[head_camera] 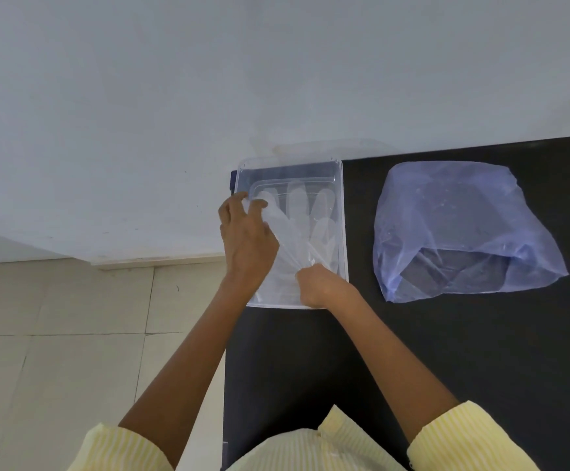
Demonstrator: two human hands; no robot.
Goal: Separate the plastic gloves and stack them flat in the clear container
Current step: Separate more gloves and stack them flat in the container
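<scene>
Pale yellow shirt (310,450) with fine white stripes.
Left sleeve (120,447) and right sleeve (463,436) bunch at the elbows; a collar tip (336,419) shows between; left hand (247,239) and right hand (317,287) are bare.

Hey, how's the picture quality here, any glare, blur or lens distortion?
Head view: soft, even light, no hard shadows; wide-angle lens slants the edges of the black table; the plastic glove barely stands out against the clear container; blue bag slightly glossy; little blur.
</scene>
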